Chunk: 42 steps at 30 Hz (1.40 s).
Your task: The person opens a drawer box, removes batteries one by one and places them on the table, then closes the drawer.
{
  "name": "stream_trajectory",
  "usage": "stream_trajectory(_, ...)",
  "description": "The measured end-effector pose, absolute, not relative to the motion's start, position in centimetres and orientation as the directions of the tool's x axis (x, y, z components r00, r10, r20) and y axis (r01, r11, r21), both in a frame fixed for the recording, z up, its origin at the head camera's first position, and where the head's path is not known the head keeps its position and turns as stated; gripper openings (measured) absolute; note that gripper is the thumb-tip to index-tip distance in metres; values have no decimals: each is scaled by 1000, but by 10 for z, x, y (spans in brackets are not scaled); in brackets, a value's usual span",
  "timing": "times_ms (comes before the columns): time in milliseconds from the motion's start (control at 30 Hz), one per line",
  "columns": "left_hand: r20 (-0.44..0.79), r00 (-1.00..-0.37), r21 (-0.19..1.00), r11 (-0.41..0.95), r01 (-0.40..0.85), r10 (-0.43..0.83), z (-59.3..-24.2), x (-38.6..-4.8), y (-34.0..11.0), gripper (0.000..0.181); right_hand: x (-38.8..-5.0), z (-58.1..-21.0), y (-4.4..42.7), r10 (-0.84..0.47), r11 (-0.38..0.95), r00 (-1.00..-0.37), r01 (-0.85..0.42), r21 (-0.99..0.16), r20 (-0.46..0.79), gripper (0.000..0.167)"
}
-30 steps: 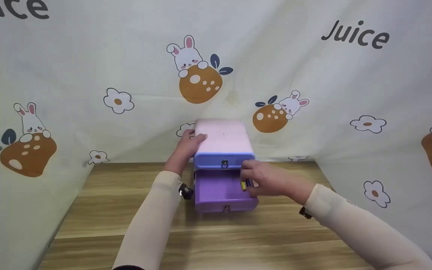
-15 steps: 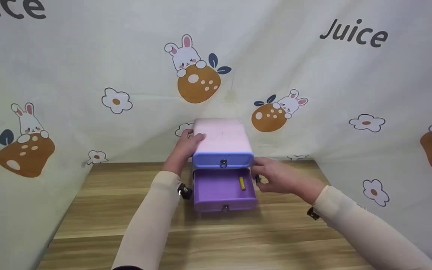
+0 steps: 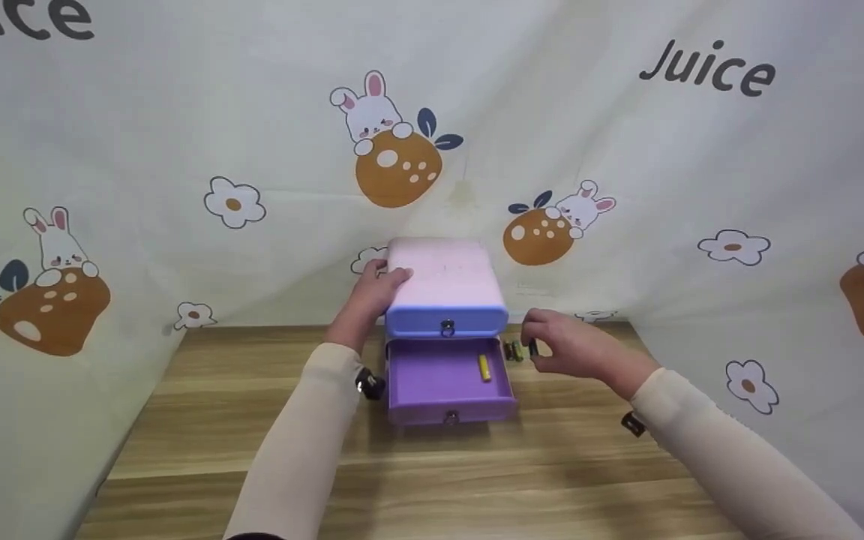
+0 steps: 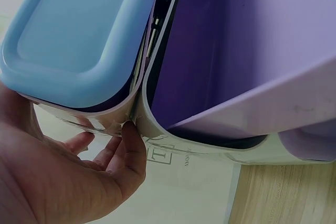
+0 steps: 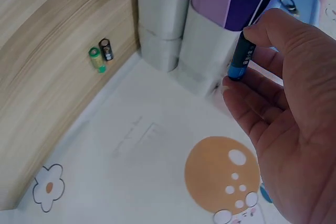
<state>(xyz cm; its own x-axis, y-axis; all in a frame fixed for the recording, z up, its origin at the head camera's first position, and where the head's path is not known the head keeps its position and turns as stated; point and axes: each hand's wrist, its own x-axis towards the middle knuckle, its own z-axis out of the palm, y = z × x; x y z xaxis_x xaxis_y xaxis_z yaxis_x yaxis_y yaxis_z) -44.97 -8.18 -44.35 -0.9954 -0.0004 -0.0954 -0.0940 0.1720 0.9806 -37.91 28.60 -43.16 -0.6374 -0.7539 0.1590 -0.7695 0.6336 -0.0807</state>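
Pinching a dark, blue-ended battery (image 5: 241, 59) are the right fingers (image 5: 245, 109); left fingers (image 4: 132, 156) grip the cabinet (image 3: 447, 277).

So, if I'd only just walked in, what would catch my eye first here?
Probably the open purple drawer beneath the blue drawer in the pink-topped cabinet, with a yellow cylinder lying inside toward its right. Then the right hand, just right of the cabinet, its fingers pinching a dark, blue-ended battery. Behind it all, cartoon rabbits peek over orange fruits on the pale backdrop.
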Motion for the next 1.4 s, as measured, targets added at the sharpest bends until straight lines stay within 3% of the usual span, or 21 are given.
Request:
stream_trajectory(567,-89,-996,983,161,-89,-3,-445,-449,-82,83,-402,-454,294,-758,631,-630,-774,-55,169,20)
stream_trajectory(1300,-77,-997,982,172,-76,0,-444,-449,-82,83,-424,-464,297,-658,738,-748,-664,-123,90,23)
stream_trajectory(1400,-78,-997,982,170,-77,0,-444,-449,-83,82,-427,-467,297,-670,725,-735,-678,-117,108,22)
